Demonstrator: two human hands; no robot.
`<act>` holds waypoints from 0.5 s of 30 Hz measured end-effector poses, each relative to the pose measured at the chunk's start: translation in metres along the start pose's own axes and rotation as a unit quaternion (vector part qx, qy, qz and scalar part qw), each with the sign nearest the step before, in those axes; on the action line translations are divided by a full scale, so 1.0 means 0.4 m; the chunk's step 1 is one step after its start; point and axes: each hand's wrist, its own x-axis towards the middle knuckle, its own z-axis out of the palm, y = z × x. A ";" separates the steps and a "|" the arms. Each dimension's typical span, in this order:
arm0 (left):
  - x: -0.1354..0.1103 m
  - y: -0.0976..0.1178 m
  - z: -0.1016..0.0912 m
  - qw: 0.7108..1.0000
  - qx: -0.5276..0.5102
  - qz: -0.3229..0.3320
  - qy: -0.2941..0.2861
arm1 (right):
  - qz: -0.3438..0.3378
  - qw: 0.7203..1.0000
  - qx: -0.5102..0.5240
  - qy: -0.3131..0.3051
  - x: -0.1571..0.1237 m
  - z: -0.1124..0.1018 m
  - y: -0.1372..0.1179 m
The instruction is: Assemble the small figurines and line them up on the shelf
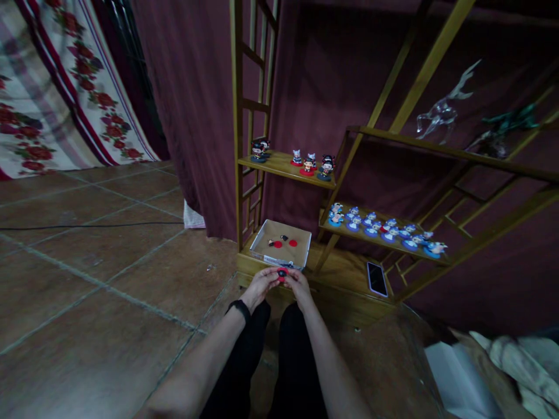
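Between my hands, just in front of a shallow box, is a small figurine (282, 272) with a dark top and a red round base. My left hand (261, 284) pinches it from the left, and my right hand (300, 285) grips its other side. Fingers of both hands are closed around its edge. The open box (257, 247) has pale sides and a brown bottom. Inside it lie red discs (293, 242) and small dark figurine parts (284, 237). Details of the held figurine are too small to make out.
A wooden display shelf (286, 167) bears several small figurines. On the lower right shelf (384, 237) stand several blue and white figurines. A phone (376, 278) lies on the base board. Higher up is a clear deer ornament (443, 113). White packaging (458, 378) sits on the floor.
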 end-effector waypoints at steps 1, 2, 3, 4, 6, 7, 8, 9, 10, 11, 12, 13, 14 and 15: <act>0.003 -0.001 -0.001 1.000 -0.005 -0.007 0.004 | 0.009 1.000 -0.003 0.004 0.005 0.002 0.006; 0.006 -0.001 -0.001 1.000 -0.010 -0.014 0.007 | 0.017 1.000 -0.004 0.007 0.009 0.005 0.010; 0.008 -0.002 -0.001 1.000 -0.013 -0.020 0.012 | 0.023 1.000 -0.002 0.011 0.012 0.007 0.013; 0.010 -0.003 -0.002 0.999 -0.015 -0.025 0.017 | 0.028 1.000 0.003 0.015 0.014 0.010 0.015; 0.015 -0.005 -0.002 0.999 -0.016 -0.031 0.029 | 0.034 0.999 0.019 0.019 0.016 0.015 0.015; 0.016 -0.007 -0.002 0.999 -0.016 -0.031 0.035 | 0.037 0.999 0.026 0.017 0.017 0.018 0.014; 0.018 -0.008 -0.002 0.999 -0.016 -0.029 0.040 | 0.042 0.998 0.033 0.014 0.017 0.019 0.013; 0.019 -0.009 -0.002 0.999 -0.017 -0.027 0.043 | 0.047 0.998 0.039 0.010 0.017 0.020 0.013; 0.019 -0.010 -0.002 0.999 -0.017 -0.027 0.041 | 0.053 0.998 0.044 0.005 0.017 0.021 0.012; 0.019 -0.010 -0.002 0.999 -0.018 -0.028 0.037 | 0.057 0.997 0.049 0.002 0.018 0.020 0.011; 0.019 -0.011 -0.001 0.999 -0.018 -0.029 0.031 | 0.061 0.997 0.054 0.000 0.018 0.019 0.011; 0.018 -0.011 0.000 0.999 -0.016 -0.030 0.026 | 0.064 0.996 0.057 -0.001 0.019 0.018 0.011; 0.017 -0.011 0.001 0.999 -0.014 -0.031 0.023 | 0.065 0.996 0.059 -0.002 0.019 0.016 0.011; 0.016 -0.011 0.002 0.999 -0.010 -0.032 0.023 | 0.064 0.996 0.059 -0.005 0.020 0.014 0.011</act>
